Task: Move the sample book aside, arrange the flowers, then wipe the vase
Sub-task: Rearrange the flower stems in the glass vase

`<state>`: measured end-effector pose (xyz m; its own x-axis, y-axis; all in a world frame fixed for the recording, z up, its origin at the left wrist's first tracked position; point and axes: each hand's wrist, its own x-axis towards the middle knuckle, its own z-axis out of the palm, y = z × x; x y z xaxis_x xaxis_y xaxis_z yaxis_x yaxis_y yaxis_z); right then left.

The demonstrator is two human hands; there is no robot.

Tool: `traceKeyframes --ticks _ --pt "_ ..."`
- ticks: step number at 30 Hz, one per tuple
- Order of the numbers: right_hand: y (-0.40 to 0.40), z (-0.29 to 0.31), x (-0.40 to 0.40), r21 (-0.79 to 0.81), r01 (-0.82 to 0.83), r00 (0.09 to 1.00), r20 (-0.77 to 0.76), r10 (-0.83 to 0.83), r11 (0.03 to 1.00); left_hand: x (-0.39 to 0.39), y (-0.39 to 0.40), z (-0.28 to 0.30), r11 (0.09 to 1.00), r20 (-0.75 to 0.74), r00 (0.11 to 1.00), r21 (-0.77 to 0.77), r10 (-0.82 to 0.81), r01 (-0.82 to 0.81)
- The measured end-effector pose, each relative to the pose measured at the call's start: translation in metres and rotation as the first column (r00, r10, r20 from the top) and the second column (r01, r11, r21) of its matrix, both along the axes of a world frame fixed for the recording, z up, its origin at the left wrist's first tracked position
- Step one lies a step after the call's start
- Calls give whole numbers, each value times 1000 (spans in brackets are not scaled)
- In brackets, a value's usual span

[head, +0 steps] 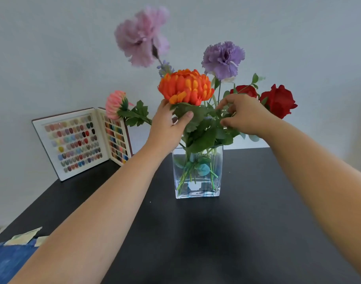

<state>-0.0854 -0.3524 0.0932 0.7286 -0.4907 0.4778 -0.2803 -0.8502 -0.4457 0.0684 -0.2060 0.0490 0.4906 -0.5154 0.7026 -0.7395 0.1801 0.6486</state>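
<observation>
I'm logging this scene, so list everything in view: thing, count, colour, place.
vase: one, clear glass, middle of table
orange flower: one, in vase, centre
purple flowers: two, tallest in vase
red roses: two, right side of vase
pink flower: one, leaning left
sample book: one, white, open, standing at the wall, back left
blue cloth: one, near left table edge
table: one, black
left hand: grips stem under orange flower
right hand: pinches green leaves

no readable text, labels, or numbers
</observation>
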Motion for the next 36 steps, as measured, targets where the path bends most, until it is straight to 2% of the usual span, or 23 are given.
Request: traceKeyframes --ticks 3,7,11,15,17,22,25,27,30,33,36 --pt "1 0 1 18 -12 999 50 11 1000 -1 -4 14 988 223 965 49 134 -148" --pt "3 -7 1 67 -28 980 197 15 997 7 -3 22 977 272 943 34 193 -210" --pt "7 -15 7 177 -42 943 332 -20 983 11 -7 31 976 308 935 67 178 -208" --pt "4 -17 13 128 -24 976 217 -4 991 5 -15 26 960 384 915 190 120 -206" --pt "0 -16 10 115 -21 990 141 5 993 4 -14 19 959 373 925 230 70 -165" --pt "-4 -8 -5 124 -3 999 33 -2 992 13 -5 15 955 214 976 294 -24 -41" --pt "8 -2 -10 58 -23 991 136 15 998 14 -2 14 957 77 990 275 -119 93" --pt "20 4 -8 -22 -47 974 223 50 999 13 -1 11 963 -63 977 165 -205 213" --pt "33 12 -1 -28 -90 956 278 94 996 15 8 1 932 -299 883 -84 -361 353" --pt "33 13 4 -1 -113 956 272 109 994 34 31 -10 913 -391 825 -181 -409 366" --pt "27 7 6 59 -110 973 208 96 992 59 50 -28 936 -585 737 -291 -339 199"
